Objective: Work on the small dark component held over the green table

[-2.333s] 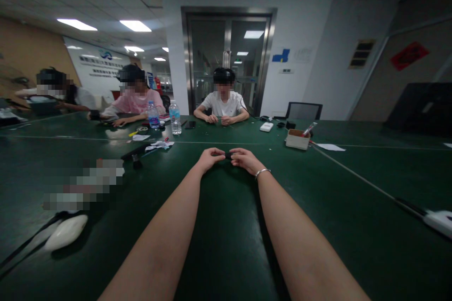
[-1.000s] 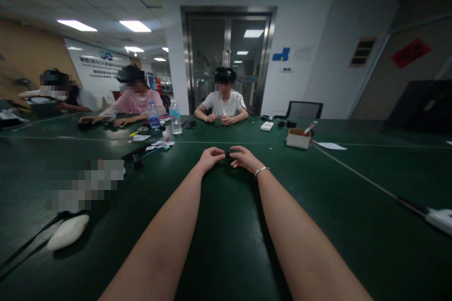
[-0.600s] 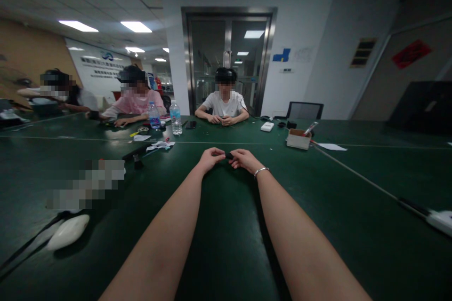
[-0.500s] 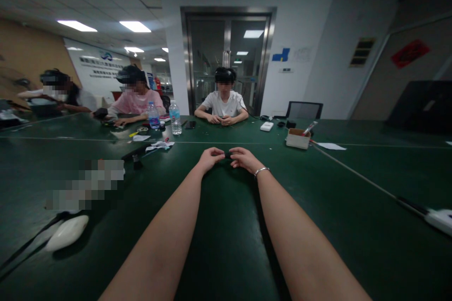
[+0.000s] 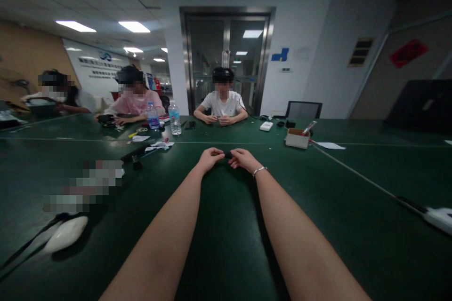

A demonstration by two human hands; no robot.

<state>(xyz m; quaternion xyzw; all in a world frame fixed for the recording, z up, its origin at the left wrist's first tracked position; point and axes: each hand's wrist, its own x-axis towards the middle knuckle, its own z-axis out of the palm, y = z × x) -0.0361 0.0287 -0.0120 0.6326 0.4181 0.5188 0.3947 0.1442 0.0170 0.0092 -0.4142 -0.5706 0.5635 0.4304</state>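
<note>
Both my arms reach forward over the dark green table (image 5: 226,225). Between my fingertips is a small black object (image 5: 228,155), too small to tell its kind. My left hand (image 5: 211,159) pinches its left end with thumb and fingers. On its right end, my right hand (image 5: 243,160) is closed too, with a silver bangle on that wrist. The object is held just over the table or on it; I cannot tell which. Part of it is hidden by my fingers.
A small open box (image 5: 297,139) stands ahead on the right, near white paper (image 5: 330,146). Two water bottles (image 5: 174,118) and crumpled tissue (image 5: 159,146) are ahead on the left. A white mouse-shaped item (image 5: 67,235) lies near left. A person (image 5: 223,103) sits opposite; others sit left.
My right hand has shifted very slightly left, and more of the black object shows between my fingers. The left hand stays nearly still.
</note>
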